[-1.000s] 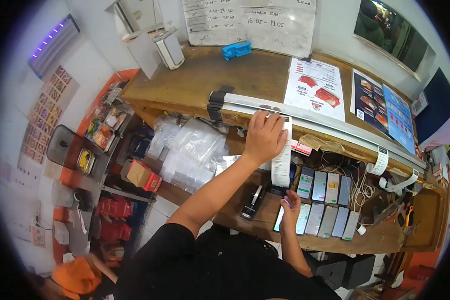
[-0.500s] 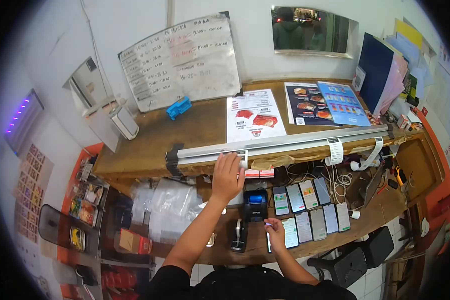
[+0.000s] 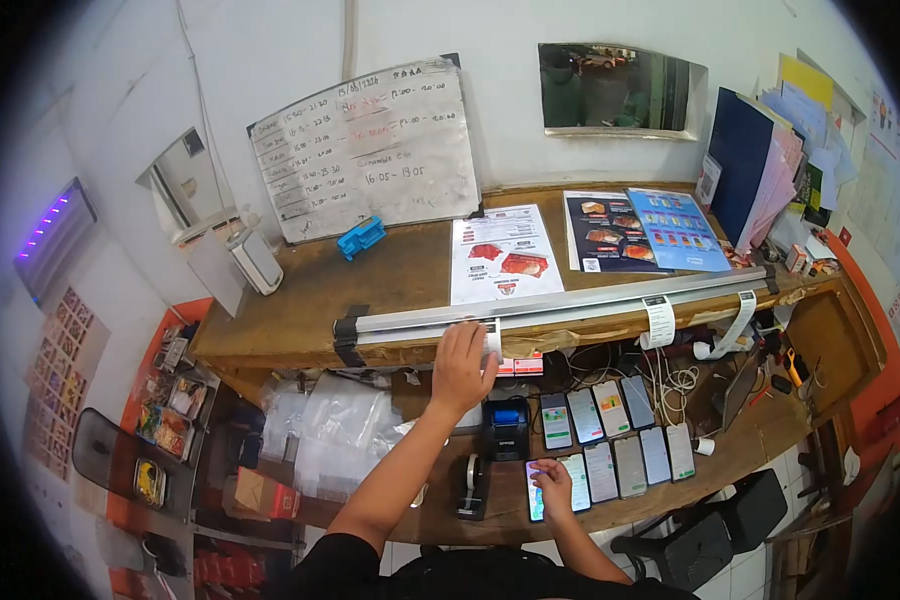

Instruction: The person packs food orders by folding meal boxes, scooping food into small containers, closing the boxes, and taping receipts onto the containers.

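Observation:
My left hand [image 3: 460, 368] is raised to the metal rail on the shelf's front edge, its fingers stretched flat against it. Beside its fingers a printed receipt [image 3: 492, 338] hangs from the rail, partly covered by the hand. Lower down, my right hand [image 3: 554, 488] is over a lit phone [image 3: 536, 505] at the left end of the lower phone row. Its fingers are curled together, with the fingertips at the screen; I see nothing held in them. A black receipt printer [image 3: 507, 432] and a tape dispenser [image 3: 472, 488] stand to the left of the right hand.
Several more phones [image 3: 628, 468] lie in two rows on the desk. Two other receipts [image 3: 658, 320] hang from the metal rail [image 3: 570, 302]. Plastic bags [image 3: 345, 430] lie at the left, white cables [image 3: 678, 378] at the right. A whiteboard [image 3: 370, 150] leans on the wall above.
The view has tilted up slightly. My left hand stays at the rail beside the receipt. My right hand has moved from the phone's upper edge down over its screen.

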{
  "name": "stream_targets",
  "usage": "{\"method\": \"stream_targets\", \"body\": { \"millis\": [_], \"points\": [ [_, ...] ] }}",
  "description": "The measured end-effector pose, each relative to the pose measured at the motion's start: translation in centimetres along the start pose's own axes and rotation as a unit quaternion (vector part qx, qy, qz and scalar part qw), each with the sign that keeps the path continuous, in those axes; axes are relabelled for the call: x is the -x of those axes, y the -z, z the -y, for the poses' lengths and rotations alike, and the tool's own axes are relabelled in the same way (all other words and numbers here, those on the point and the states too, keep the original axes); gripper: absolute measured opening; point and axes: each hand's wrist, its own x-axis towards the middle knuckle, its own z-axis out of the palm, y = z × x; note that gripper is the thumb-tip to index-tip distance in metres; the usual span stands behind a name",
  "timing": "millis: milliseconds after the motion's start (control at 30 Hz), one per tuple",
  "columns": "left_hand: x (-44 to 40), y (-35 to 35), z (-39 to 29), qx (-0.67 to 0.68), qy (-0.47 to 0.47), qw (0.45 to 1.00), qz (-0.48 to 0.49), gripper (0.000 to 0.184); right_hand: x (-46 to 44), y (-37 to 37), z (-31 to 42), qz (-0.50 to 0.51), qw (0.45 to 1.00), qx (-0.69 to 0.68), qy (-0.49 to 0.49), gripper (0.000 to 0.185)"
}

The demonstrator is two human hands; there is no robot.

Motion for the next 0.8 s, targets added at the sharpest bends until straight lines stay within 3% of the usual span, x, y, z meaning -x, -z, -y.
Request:
{"method": "stream_targets", "body": {
  "millis": [200,267,467,667,800],
  "points": [
    [0.2,-0.2,0.6,0.053,-0.021,0.998,0.033,0.045,0.4,0.2,0.4,0.006,1.0,0.024,-0.013,0.025],
    [0.6,0.3,0.3,-0.077,-0.001,0.997,0.018,0.046,0.5,0.3,0.4,0.003,0.999,0.02,-0.03,0.024],
    [1.4,-0.7,0.1,-0.064,0.078,0.995,0.011,0.053,0.6,0.6,-0.2,-0.008,0.998,0.044,-0.046,0.021],
    [1.4,-0.7,-0.3,-0.11,0.025,0.994,-0.006,0.051,0.1,0.6,-1.1,0.013,0.999,0.03,-0.035,0.023],
    [2.1,-0.4,-0.3,-0.115,0.106,0.988,-0.005,0.051,0.0,-0.1,-0.8,-0.002,0.999,0.035,-0.033,0.023]
  ]
}}
